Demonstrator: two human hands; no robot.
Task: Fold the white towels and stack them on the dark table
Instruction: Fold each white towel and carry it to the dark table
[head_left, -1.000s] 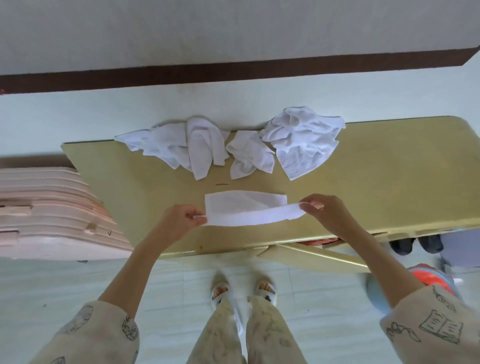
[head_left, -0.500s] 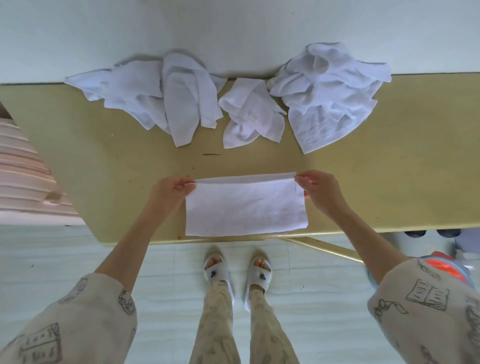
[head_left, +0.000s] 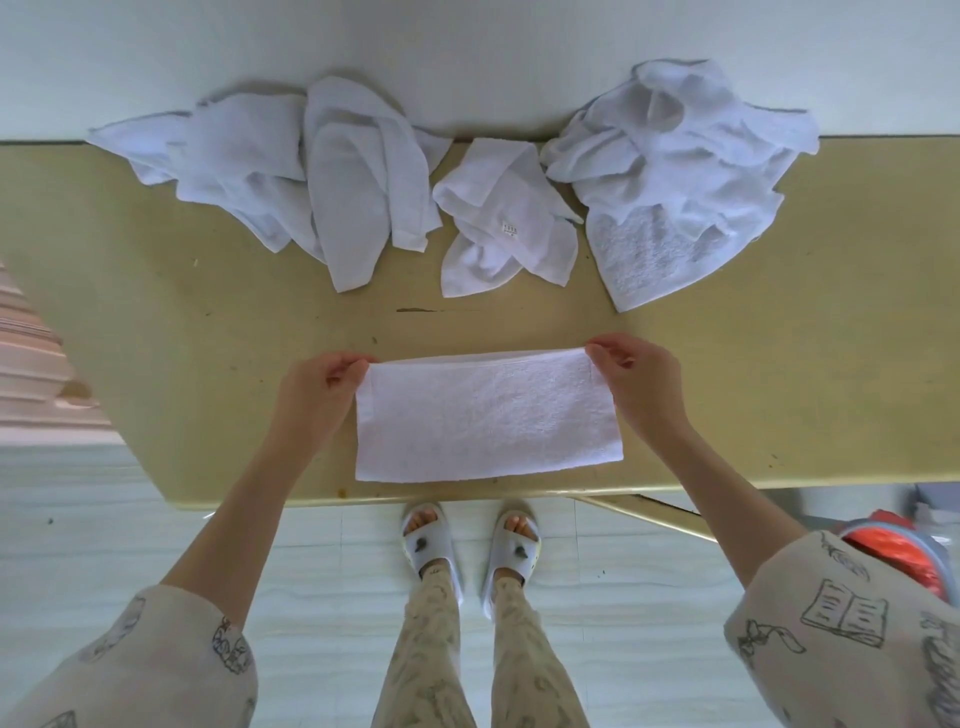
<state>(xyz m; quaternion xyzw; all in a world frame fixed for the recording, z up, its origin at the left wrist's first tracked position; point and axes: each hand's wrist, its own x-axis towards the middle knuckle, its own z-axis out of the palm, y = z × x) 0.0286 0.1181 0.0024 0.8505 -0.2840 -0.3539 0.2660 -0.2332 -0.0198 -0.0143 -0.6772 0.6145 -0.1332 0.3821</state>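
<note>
Folded towel (head_left: 488, 415) lies flat on the table (head_left: 779, 364) near the front edge, long side left to right. Left hand (head_left: 317, 395) pinches its far left corner, right hand (head_left: 636, 387) pinches the far right corner, fingers curled on the cloth. Crumpled towels along the far edge: one pile left (head_left: 270, 171), a small one (head_left: 501, 218) in the middle, a big one right (head_left: 675, 171)
</note>
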